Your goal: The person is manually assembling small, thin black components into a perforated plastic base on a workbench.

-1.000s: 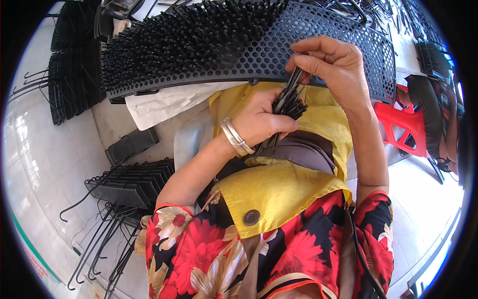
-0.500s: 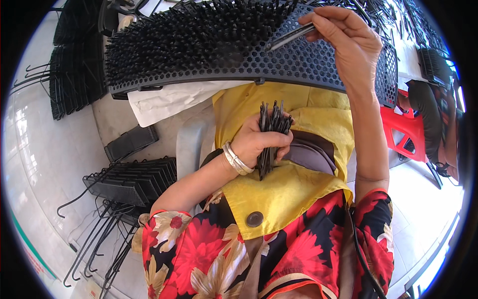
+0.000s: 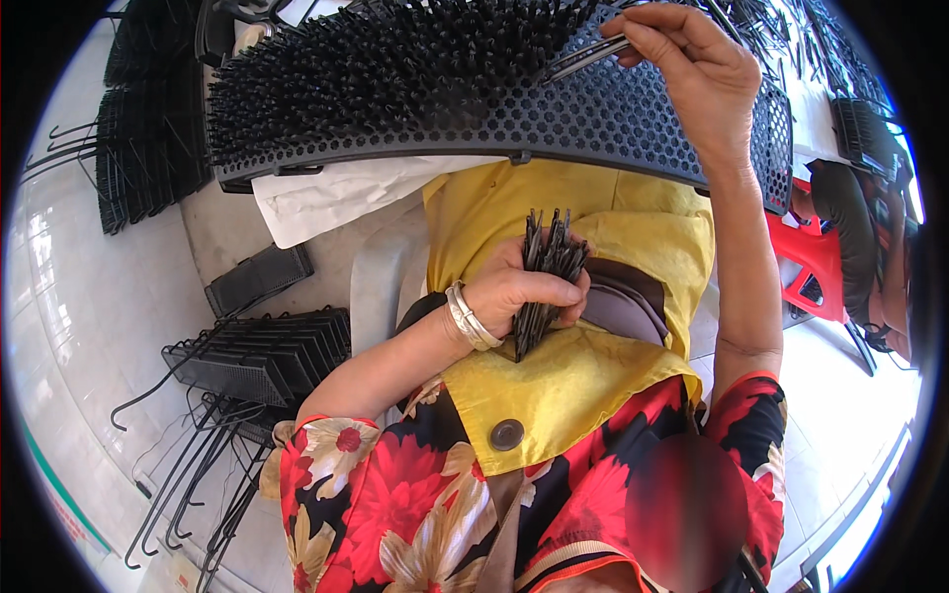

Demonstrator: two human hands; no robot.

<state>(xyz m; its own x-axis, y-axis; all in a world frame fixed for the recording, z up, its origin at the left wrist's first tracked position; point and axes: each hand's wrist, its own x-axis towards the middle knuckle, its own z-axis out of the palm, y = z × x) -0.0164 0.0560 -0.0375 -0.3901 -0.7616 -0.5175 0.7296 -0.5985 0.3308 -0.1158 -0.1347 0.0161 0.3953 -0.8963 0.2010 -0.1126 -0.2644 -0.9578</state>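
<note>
A bundle of thin, dark pieces [image 3: 550,259] stands upright in my left hand [image 3: 519,294], its fingers wrapped round them in front of the yellow apron [image 3: 494,212]. My right hand [image 3: 697,71] is pinched on a pair of silvery tweezers [image 3: 585,59]. Their tips point left and down at the black perforated tray [image 3: 643,133], by the edge of the filled part. Dense rows of black upright pieces [image 3: 386,79] fill the tray's left and middle. Bare round holes show on its right side. Whether the tips hold a piece is too small to tell.
White paper [image 3: 297,203] hangs from under the tray's near edge. Black racks with hooked wires [image 3: 267,361] stand on the floor at left. Loose dark strips [image 3: 791,44] lie at the far right. Beside a red stool [image 3: 806,257] part of another person shows.
The tweezers' tips have moved slightly right and up over the tray. My left hand, still round the bundle, has shifted a little to the right.
</note>
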